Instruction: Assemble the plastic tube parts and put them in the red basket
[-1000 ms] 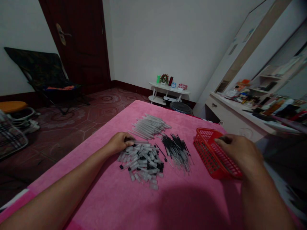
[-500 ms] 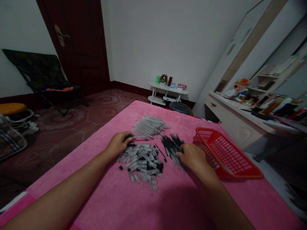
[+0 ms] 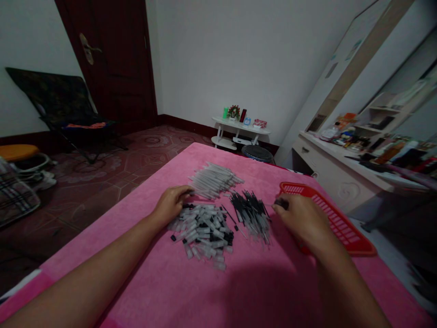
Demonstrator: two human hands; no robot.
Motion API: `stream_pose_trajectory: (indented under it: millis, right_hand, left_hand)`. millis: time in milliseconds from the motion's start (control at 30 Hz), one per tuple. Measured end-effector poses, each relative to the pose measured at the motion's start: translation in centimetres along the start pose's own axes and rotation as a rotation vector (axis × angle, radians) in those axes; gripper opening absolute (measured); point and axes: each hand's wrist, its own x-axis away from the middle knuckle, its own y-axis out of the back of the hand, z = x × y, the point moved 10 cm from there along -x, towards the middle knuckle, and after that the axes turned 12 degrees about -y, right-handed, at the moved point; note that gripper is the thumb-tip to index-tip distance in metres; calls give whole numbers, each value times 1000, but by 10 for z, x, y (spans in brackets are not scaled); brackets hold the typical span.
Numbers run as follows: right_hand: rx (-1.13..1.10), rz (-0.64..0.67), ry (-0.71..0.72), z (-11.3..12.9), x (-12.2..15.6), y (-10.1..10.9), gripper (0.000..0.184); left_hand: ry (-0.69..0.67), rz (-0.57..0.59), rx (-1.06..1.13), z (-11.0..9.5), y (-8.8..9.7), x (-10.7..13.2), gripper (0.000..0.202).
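My left hand (image 3: 172, 202) rests at the left edge of a pile of clear pen barrels (image 3: 215, 180), its fingers closed on what looks like a barrel end. Just below it lies a heap of pen caps (image 3: 205, 232), frosted with some black ends. My right hand (image 3: 302, 218) is raised beside the red basket, thumb and fingers pinched. A faint thin line at its fingertips appears to be a pen refill; most of it is hidden or blurred. To its left is the pile of dark-and-clear pen refills (image 3: 252, 214). One dark refill (image 3: 229, 216) lies apart, by the caps.
The red plastic basket (image 3: 362, 248) stands at the table's right side, partly behind my right hand. Pink cloth (image 3: 191, 296) covers the table. A cluttered dresser (image 3: 334, 168) is at the right, a low white stand (image 3: 239, 125) beyond, and a folding chair (image 3: 64, 100) far left.
My right hand has moved right, out of the refill pile, toward the basket. My left hand has stayed nearly in place; the barrel that stuck out from its fingers is now less visible.
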Motion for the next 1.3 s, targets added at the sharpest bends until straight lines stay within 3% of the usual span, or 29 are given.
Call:
stream_pose_trajectory:
  millis: [100, 267, 700, 1067, 1300]
  right_hand:
    - [-273, -5, 63, 7, 3, 16, 17]
    - [-616, 151, 129, 33, 14, 2, 20]
    - [-572, 153, 141, 40, 15, -12, 19]
    - [-586, 127, 150, 40, 17, 0, 19]
    - [-582, 147, 162, 45, 19, -9, 17]
  left_hand:
    - [-2, -6, 29, -3, 0, 0, 32]
    - [17, -28, 80, -5, 2, -1, 29]
    - [-1, -7, 85, -11, 0, -2, 27]
    - [22, 2, 91, -7, -2, -1, 28]
    - [-24, 7, 73, -13, -1, -2, 26]
